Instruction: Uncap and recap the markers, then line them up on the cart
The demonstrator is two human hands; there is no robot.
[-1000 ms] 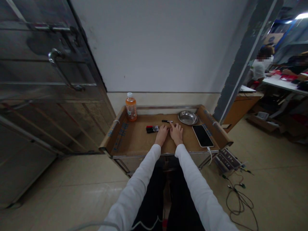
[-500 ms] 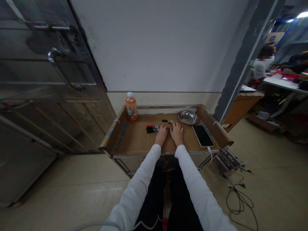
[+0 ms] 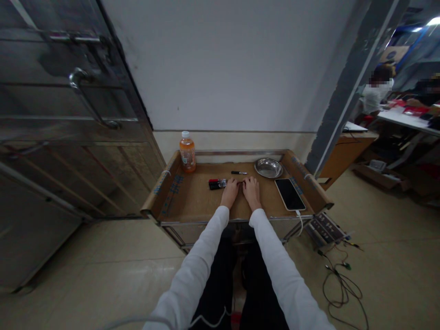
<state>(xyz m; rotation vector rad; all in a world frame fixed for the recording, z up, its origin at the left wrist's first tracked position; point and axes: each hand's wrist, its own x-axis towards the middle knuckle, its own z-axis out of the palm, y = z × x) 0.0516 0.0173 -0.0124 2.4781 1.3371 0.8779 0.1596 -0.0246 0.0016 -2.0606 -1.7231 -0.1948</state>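
My left hand [image 3: 230, 192] and my right hand [image 3: 252, 192] are side by side on the cardboard-lined top of a cart [image 3: 192, 204]. Their fingertips are closed and nearly meet around something small and dark, too hidden to name. Just left of my left hand lies a small group of pen-like items [image 3: 216, 184], with red and black parts and clearer ends near the fingers. Beyond my hands rests a thin black stick with a silvery end [image 3: 239, 173], touched by neither hand.
A bottle of orange drink [image 3: 187, 153] stands at the back left. At the right are a shallow metal bowl [image 3: 268, 168] and a phone [image 3: 289, 194] with a white cable. Raised cardboard sides edge the cart, a wall rises behind it, and cables [image 3: 342, 286] lie on the floor.
My right hand has drawn back slightly towards me, leaving the thin black stick more exposed. The dark thing between my fingertips shows a little more. Everything else on the cart stays put.
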